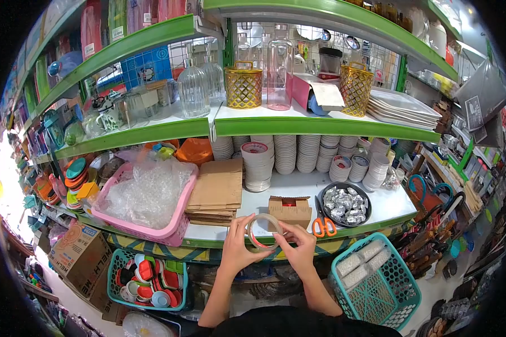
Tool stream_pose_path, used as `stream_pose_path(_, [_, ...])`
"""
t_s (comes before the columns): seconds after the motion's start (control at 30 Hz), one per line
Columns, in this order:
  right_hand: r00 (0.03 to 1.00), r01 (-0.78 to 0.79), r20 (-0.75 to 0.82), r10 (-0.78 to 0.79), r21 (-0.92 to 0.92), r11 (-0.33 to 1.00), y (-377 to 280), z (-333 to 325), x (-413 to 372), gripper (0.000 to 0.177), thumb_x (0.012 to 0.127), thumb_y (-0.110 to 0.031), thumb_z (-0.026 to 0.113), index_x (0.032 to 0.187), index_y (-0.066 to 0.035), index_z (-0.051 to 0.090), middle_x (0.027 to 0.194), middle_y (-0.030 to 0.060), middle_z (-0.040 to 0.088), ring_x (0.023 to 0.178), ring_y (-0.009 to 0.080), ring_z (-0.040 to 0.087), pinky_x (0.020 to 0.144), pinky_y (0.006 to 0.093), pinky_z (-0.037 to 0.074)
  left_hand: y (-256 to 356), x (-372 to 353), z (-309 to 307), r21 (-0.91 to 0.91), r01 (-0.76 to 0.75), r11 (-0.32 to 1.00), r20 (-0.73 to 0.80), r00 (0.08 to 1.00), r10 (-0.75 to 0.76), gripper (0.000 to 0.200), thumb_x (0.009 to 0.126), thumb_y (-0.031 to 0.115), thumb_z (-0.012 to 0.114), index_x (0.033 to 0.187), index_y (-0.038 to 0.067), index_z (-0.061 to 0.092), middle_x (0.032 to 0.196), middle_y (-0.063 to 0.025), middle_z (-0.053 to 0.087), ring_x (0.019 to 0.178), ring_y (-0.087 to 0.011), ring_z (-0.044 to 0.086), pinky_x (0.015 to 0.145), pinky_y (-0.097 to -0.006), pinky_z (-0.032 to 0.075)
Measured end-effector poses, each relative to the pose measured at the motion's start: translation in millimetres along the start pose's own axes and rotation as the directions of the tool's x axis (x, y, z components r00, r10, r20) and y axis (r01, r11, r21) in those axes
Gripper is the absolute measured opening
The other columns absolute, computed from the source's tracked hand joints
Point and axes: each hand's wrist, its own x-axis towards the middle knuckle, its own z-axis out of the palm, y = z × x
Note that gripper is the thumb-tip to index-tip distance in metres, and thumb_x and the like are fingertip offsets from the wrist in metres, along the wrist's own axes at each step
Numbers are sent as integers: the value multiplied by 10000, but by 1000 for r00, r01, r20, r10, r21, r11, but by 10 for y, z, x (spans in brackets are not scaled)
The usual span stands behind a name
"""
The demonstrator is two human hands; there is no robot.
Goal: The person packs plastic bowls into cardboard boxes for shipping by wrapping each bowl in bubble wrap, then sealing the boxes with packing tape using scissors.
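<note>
A roll of tape (251, 235) is held up between both hands, its round opening facing me. My left hand (239, 248) is closed on the roll's left and lower side. On the right side, the fingers of my right hand (298, 248) pinch its edge. Just behind the roll stands a small open cardboard box (290, 213) with something red inside. Scissors with orange handles (324, 227) lie right of the box. Beside them is a black round dish (366, 206) holding silver foil-like pieces. Flattened cardboard (215, 188) is stacked to the left.
A pink basket (177, 222) of bubble wrap sits on the shelf. Below are a teal basket (113, 275) of small colourful dishes and another teal basket (399, 314) with wrapped white bundles. Stacked cups (258, 168) line the back; a green-edged shelf (326, 127) with glassware hangs above.
</note>
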Motion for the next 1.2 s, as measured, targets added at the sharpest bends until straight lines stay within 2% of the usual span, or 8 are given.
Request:
stream_pose_path(0.13, [998, 54, -31, -54, -4, 999, 40, -22, 5, 326, 749, -12, 717, 1071, -27, 667, 854, 83, 649, 690, 116, 637, 622, 244, 538, 26, 3, -6, -12, 26, 1000, 17, 1000, -26, 903, 522, 310, 873, 1290, 85, 454, 1135, -114, 489, 1027, -287, 552, 816, -386, 493])
stream_pose_path(0.33, [998, 52, 47, -49, -80, 995, -58, -71, 23, 320, 742, -9, 721, 1058, -20, 671, 861, 95, 653, 690, 129, 641, 628, 247, 540, 18, -7, 33, 10, 15, 1000, 5, 1000, -15, 954, 526, 310, 876, 1331, 86, 414, 1159, -125, 466, 1020, -290, 557, 808, -382, 500])
stream_pose_path(0.5, [992, 127, -12, -127, -43, 991, 62, -91, 13, 361, 732, -17, 729, 1087, -28, 662, 846, 97, 643, 685, 136, 640, 624, 244, 535, 12, -25, 66, -66, 22, 998, 35, 999, -20, 1002, 537, 315, 877, 1365, 80, 365, 1184, -135, 446, 1053, -301, 544, 856, -394, 494])
stream_pose_path(0.6, [998, 37, 61, -35, -39, 999, -143, -101, 45, 331, 734, -6, 729, 1060, -27, 677, 838, 89, 649, 681, 124, 636, 621, 240, 534, 59, -26, 40, -83, 75, 994, 49, 996, -71, 1007, 548, 310, 874, 1376, 74, 353, 1191, -140, 442, 1076, -301, 533, 865, -394, 490])
stream_pose_path(0.83, [998, 56, -5, -56, -3, 998, 35, -109, -18, 365, 732, -6, 728, 1090, -37, 666, 828, 91, 646, 672, 126, 635, 615, 239, 532, 88, -39, 49, -68, 17, 998, 30, 999, -15, 1014, 552, 288, 872, 1386, 68, 339, 1199, -142, 441, 1088, -307, 527, 865, -393, 489])
stream_pose_path(0.9, [995, 97, 12, -97, -8, 995, -4, -122, 1, 367, 731, -7, 729, 1091, -39, 666, 822, 92, 649, 667, 122, 634, 608, 237, 530, 83, -45, 62, -92, 8, 996, 14, 1000, -7, 989, 553, 242, 874, 1375, 61, 355, 1193, -135, 450, 1074, -271, 521, 821, -345, 470])
stream_pose_path(1.03, [995, 77, 59, -75, -40, 996, -90, -140, 8, 357, 731, -7, 732, 1081, -38, 671, 832, 89, 656, 664, 116, 633, 602, 234, 529, 89, -46, 62, -91, 21, 996, 21, 1000, -19, 997, 561, 253, 866, 1387, 69, 339, 1214, -144, 438, 1062, -296, 542, 841, -382, 501])
stream_pose_path(1.2, [993, 115, 3, -115, -32, 993, 48, -140, -37, 378, 733, -7, 730, 1103, -41, 662, 833, 81, 652, 661, 112, 633, 594, 238, 525, 134, -56, 45, -80, 3, 997, -2, 1000, -4, 973, 559, 222, 866, 1375, 76, 356, 1203, -128, 444, 1006, -260, 569, 753, -338, 528])
